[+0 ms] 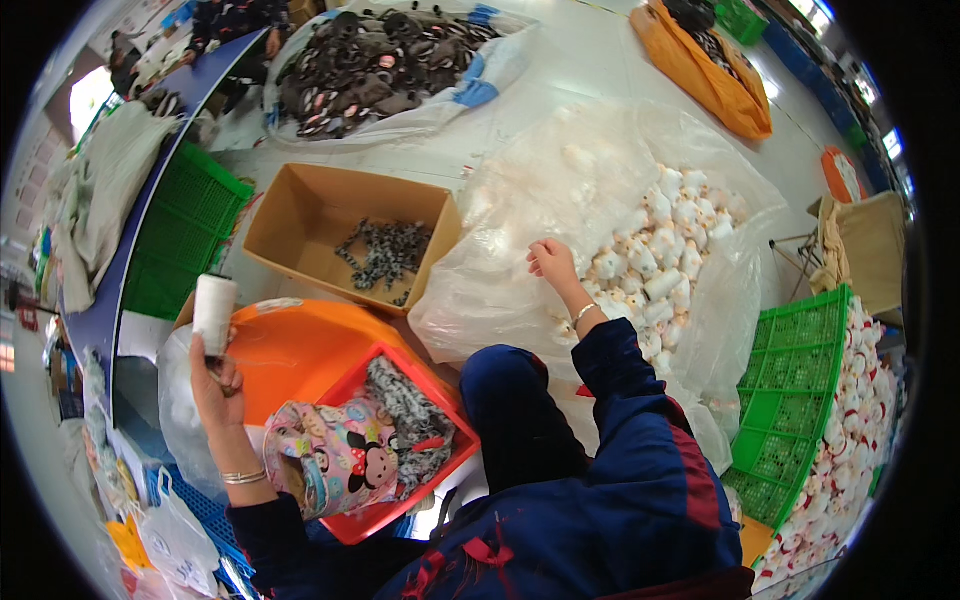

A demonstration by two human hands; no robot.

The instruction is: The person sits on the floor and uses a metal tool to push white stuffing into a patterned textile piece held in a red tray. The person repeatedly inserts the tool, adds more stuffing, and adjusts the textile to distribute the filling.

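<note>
My left hand (218,395), at the left beside an orange tub (290,350), is closed around the lower end of a spool of white thread (214,312). Something small and brownish shows at its fingers, too unclear to name. My right hand (550,260) is raised over a clear plastic sheet (500,240), its fingers curled together; whether they pinch anything is too small to see. Small white stuffed pieces (650,250) lie heaped on that sheet, right of this hand. Below the left hand's level, a red bin (350,525) holds grey fluffy pieces (405,415) and a pink cartoon-print cloth (335,455).
A cardboard box (300,250) with grey fuzzy bits stands ahead. Farther off lies a plastic bag of dark pieces (375,75), and an orange sack (700,70). Green crates (795,390) flank the right, near more white-and-red pieces (850,430). A blue-edged table (150,200) runs along the left.
</note>
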